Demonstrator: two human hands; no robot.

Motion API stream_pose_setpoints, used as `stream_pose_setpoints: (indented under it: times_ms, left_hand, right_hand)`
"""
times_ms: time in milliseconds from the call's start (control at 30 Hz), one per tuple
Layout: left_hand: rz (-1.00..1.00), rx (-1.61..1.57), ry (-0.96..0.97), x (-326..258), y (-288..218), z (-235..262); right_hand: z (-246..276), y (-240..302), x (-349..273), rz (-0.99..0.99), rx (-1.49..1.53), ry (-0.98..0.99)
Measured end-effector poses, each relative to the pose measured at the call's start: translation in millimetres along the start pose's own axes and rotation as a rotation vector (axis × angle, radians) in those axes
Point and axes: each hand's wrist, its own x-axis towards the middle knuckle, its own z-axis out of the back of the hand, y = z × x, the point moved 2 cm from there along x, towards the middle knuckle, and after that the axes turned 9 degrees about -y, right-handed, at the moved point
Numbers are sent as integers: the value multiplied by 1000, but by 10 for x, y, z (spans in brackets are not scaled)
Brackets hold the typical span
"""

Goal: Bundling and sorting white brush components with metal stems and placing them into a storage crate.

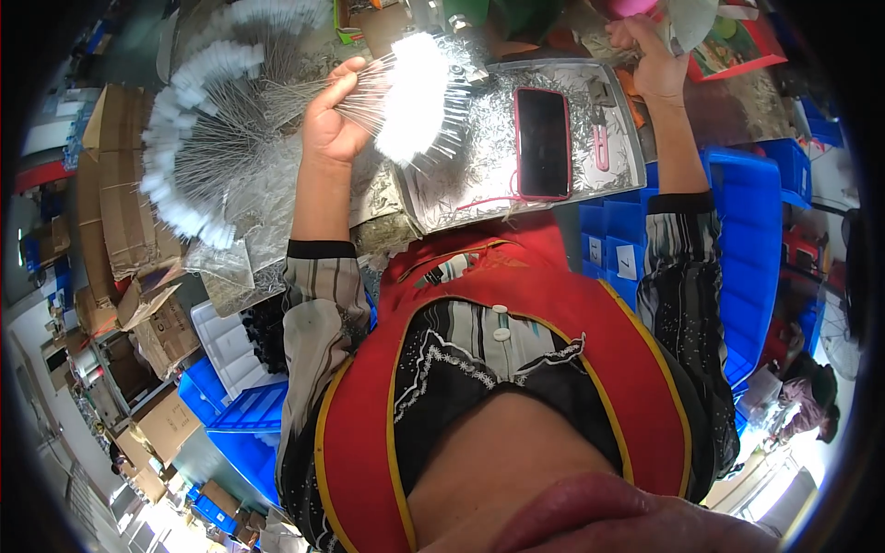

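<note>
My left hand [336, 115] is closed round the thin wire stems of a bunch of white-bristled wire brushes [413, 100]. Their heads fan out to the right, glaring under bright light. A larger fan of the same white-tipped brushes [198, 152] lies on the bench to its left. At the far right of the bench, my right hand [653, 60] has its fingers curled in beside a pink round object [629, 7] and a greyish piece [691, 23]. What those fingers hold, if anything, I cannot make out.
Close to me, a shallow tray [479, 207] strewn with wire clippings holds a pink-cased phone [542, 143] and a small pink-handled tool [601, 147]. Blue bins [742, 249] stand at the right. Cardboard boxes [129, 184] rise at the left. A red-framed item [737, 46] lies far right.
</note>
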Motion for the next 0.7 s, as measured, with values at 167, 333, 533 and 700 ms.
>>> stream_pose_setpoints:
  times_ms: [167, 333, 533, 700]
  left_hand:
    - [-88, 83, -56, 120, -58, 54]
    - [-145, 172, -118, 91, -62, 15]
    - [-128, 170, -131, 125, -53, 0]
    - [-154, 181, -132, 168, -54, 38]
  right_hand:
    - [16, 431, 302, -350, -96, 39]
    - [-571, 1052, 192, -238, -198, -7]
    - [-283, 687, 161, -244, -158, 51]
    - [-231, 578, 103, -232, -119, 13]
